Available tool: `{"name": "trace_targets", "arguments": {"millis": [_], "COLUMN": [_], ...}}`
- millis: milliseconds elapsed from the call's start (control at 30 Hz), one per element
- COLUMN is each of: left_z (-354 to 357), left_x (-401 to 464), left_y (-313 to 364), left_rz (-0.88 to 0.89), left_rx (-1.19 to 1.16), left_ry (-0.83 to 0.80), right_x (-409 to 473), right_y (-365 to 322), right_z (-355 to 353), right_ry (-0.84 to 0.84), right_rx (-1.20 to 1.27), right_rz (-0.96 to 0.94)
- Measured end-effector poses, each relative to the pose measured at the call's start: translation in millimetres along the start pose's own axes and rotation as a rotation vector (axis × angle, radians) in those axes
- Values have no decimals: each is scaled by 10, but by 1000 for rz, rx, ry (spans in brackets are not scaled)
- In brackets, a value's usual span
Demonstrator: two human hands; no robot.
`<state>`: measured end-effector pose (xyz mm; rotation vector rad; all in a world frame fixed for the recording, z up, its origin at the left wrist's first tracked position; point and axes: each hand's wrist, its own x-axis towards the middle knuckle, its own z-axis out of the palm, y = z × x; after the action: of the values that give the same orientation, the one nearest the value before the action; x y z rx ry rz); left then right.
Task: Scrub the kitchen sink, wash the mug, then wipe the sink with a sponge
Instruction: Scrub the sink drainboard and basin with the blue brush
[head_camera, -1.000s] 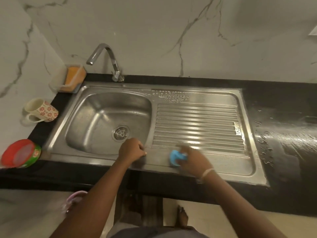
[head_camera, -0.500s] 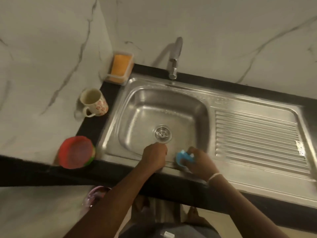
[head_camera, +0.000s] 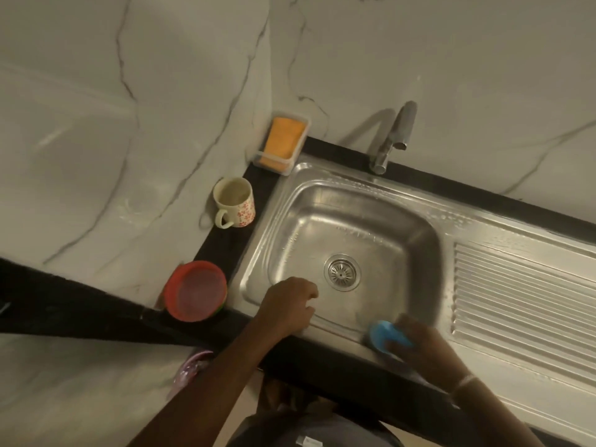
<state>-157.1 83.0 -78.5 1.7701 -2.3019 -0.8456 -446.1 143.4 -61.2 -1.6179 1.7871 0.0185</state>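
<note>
At the near edge of the steel sink [head_camera: 429,227], the person's right hand [head_camera: 425,350] has its grip clamped on a blue scrubber [head_camera: 382,333], pressing it against the front rim where the basin meets the ribbed draining board [head_camera: 522,295]. That hand is blurred, so I cannot make out the fingers one by one. The left hand [head_camera: 285,309] rests on the front rim further left, its fingers loosely curled over the basin's edge with nothing in its grip. Between the two hands and a little further back sits the round drain [head_camera: 342,272] in the basin floor.

On the black worktop [head_camera: 225,246] left of the sink stands the mug [head_camera: 234,203], upright, cream with small red flowers, its handle turned toward the near side; it stands apart from the sink's rim. Behind it, in the corner by the marble wall [head_camera: 96,156], an orange sponge [head_camera: 283,137] lies in a clear tray [head_camera: 274,165]. Nearer the front, a red bowl [head_camera: 195,290] stands just beside the sink's left rim. The tap [head_camera: 392,140] rises from the back of the sink, its spout pointing roughly my way.
</note>
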Motion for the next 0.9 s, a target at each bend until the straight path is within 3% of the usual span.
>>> {"name": "trace_targets", "arguments": {"millis": [200, 267, 367, 500, 567, 667, 767, 900], "left_z": [-837, -1083, -1267, -1189, -1145, -1117, -1091, -1093], "left_x": [-358, -565, -859, -978, -953, -894, -840, -803], "left_y": [-297, -475, -692, -860, -960, -1020, -1086, -1138], "left_rz": [-146, -243, -436, -514, -520, -489, -494, -520], "left_rx": [-294, -297, -243, -246, -251, -156, -154, -173], "left_ry": [290, 308, 207, 135, 139, 119, 147, 135], "right_x": [486, 529, 636, 795, 875, 946, 887, 892], "right_y": [-1363, -1767, -2282, -2786, -2964, -3135, -3267, -3290], "right_z": [223, 169, 227, 545, 735, 884, 932, 947], "right_ry": [-145, -105, -99, -229, -280, -221, -183, -313], "right_rx": [235, 333, 418, 195, -74, -439, -450, -506], "right_rz": [-378, -508, -629, -777, -820, -813, -756, -847]}}
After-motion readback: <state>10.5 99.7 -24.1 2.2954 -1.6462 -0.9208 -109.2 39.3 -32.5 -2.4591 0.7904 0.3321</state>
